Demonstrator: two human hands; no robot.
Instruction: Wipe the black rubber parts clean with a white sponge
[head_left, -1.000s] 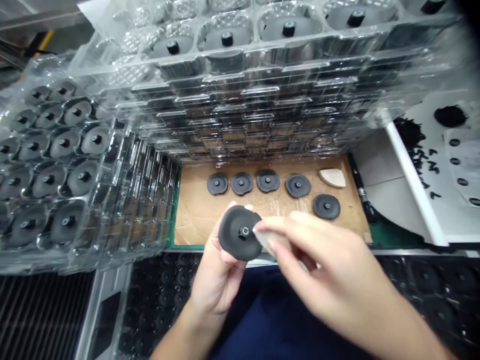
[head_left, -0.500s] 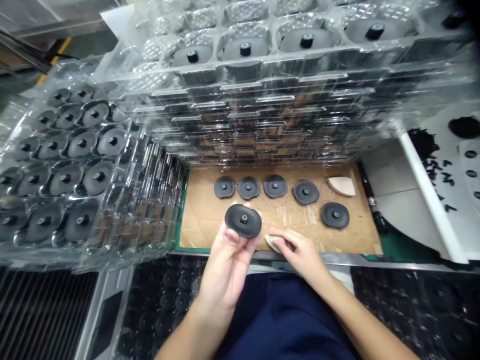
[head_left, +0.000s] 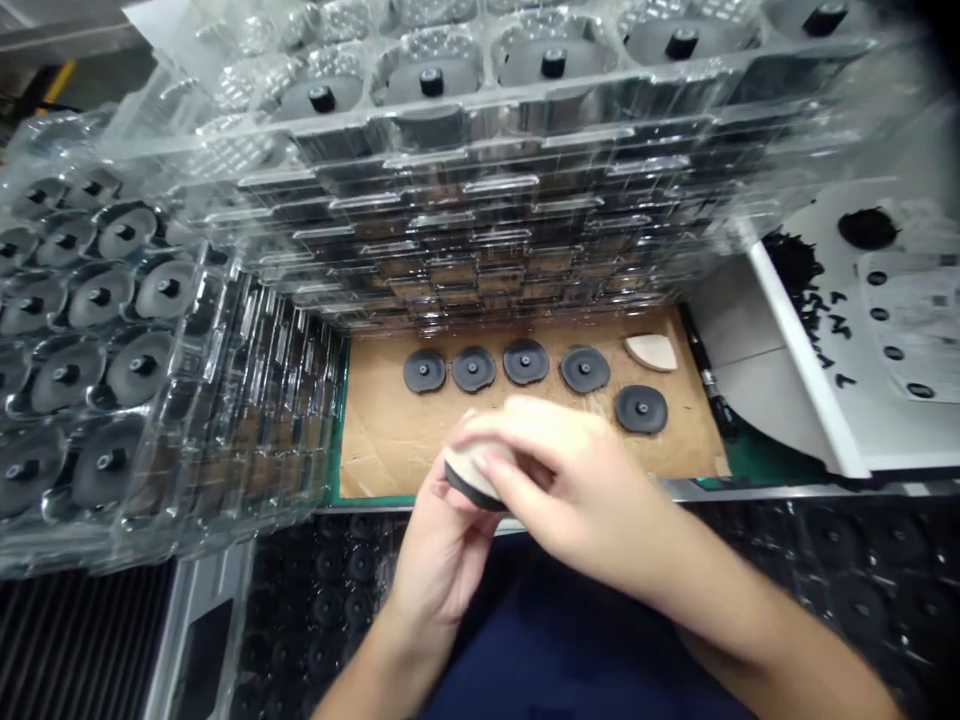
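Note:
My left hand [head_left: 442, 545] grips a black round disc [head_left: 466, 487] from below, just above the near edge of a cardboard sheet [head_left: 375, 440]. My right hand [head_left: 555, 480] lies over the disc and presses a pale pad [head_left: 463, 463] onto its top; the fingers are curled and blurred by motion. Most of the disc is hidden under the pad and fingers. Several more black discs [head_left: 525, 362] lie in a row on the cardboard, with one apart [head_left: 641, 410] and a second pale wedge-shaped pad [head_left: 651, 352] at the right end.
Tall stacks of clear plastic trays [head_left: 487, 200] holding black discs stand behind the cardboard, and another stack [head_left: 112, 340] fills the left. A white bin [head_left: 825, 330] with black scraps is at right. A dark tray of discs [head_left: 330, 580] lies below the table edge.
My right hand rose from the cardboard with the pale pad and now covers the disc in my left hand. The disc sank slightly toward the table edge.

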